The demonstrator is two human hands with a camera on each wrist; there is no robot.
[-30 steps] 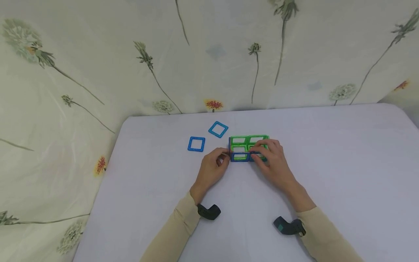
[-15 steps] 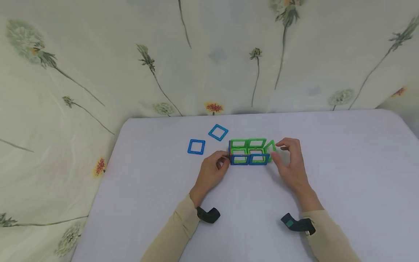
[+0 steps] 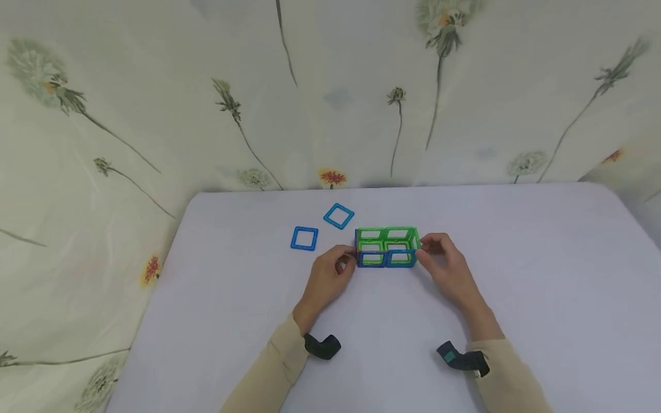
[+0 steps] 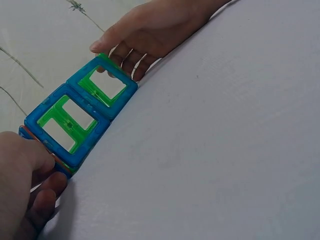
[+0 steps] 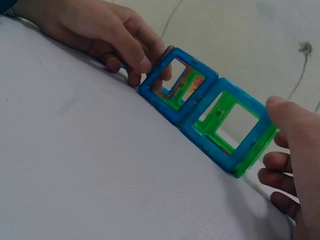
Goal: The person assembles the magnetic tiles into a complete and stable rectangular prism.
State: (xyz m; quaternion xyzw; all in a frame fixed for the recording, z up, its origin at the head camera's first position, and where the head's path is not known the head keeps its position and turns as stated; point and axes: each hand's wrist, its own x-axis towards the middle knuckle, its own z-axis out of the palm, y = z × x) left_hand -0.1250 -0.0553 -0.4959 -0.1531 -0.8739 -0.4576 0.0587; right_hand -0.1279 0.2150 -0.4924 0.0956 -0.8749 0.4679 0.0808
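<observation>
An open-topped box of magnetic tiles (image 3: pixel 386 250) stands on the white table. Its front is two blue square tiles (image 5: pixel 204 112); the floor and back are green, and the left end is blue with a reddish edge. At that left end my left hand (image 3: pixel 329 274) holds the wall with thumb and curled fingers. Across from it, my right hand (image 3: pixel 448 269) grips the green end tile (image 3: pixel 415 238), thumb at the front corner and fingers curled along the outside. That end tile stands upright, meeting the front and back walls.
Two loose blue square tiles, one flat (image 3: pixel 304 238) and one turned diagonally (image 3: pixel 338 216), lie left of the box and behind the left hand. Behind the table's back edge hangs a flower-printed cloth (image 3: pixel 310 115). Dark wrist cameras (image 3: pixel 322 347) sit at both cuffs.
My right hand has moved from the box's front right part to its right end. The green end tile there, slanted half a second ago, now stands upright. The left hand stays at the left end.
</observation>
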